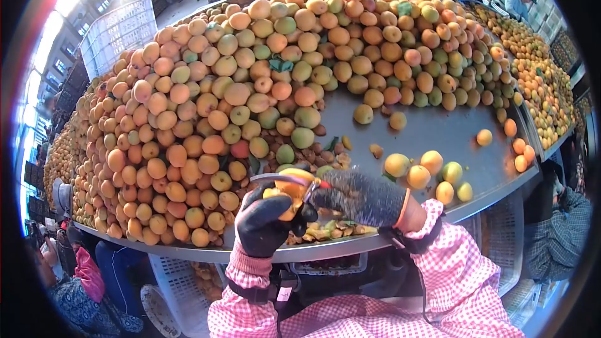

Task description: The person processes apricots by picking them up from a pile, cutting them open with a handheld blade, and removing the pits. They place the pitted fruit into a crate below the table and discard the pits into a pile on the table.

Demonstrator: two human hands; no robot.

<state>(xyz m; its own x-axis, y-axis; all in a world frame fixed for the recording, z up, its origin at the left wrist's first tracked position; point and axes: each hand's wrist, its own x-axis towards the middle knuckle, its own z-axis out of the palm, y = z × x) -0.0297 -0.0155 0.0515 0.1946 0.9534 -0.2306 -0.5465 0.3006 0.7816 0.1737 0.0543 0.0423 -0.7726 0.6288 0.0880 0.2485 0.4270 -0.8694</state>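
My left hand (266, 225), in a black glove, grips an orange apricot (289, 199) just above the table's front edge. My right hand (363, 197), in a dark speckled glove with an orange cuff, holds a small knife (285, 178) with a red handle. Its curved blade lies across the top of the apricot. Both of my sleeves are pink checked cloth. A few loose apricots (432, 163) lie on the bare metal just beyond my right hand.
A huge heap of orange and green apricots (250, 87) covers the metal table (432, 131). Pits and scraps (322, 231) lie at the front edge. White crates (119, 28) stand at the far left and under the table. Other people (81, 275) work at the left, right and far side.
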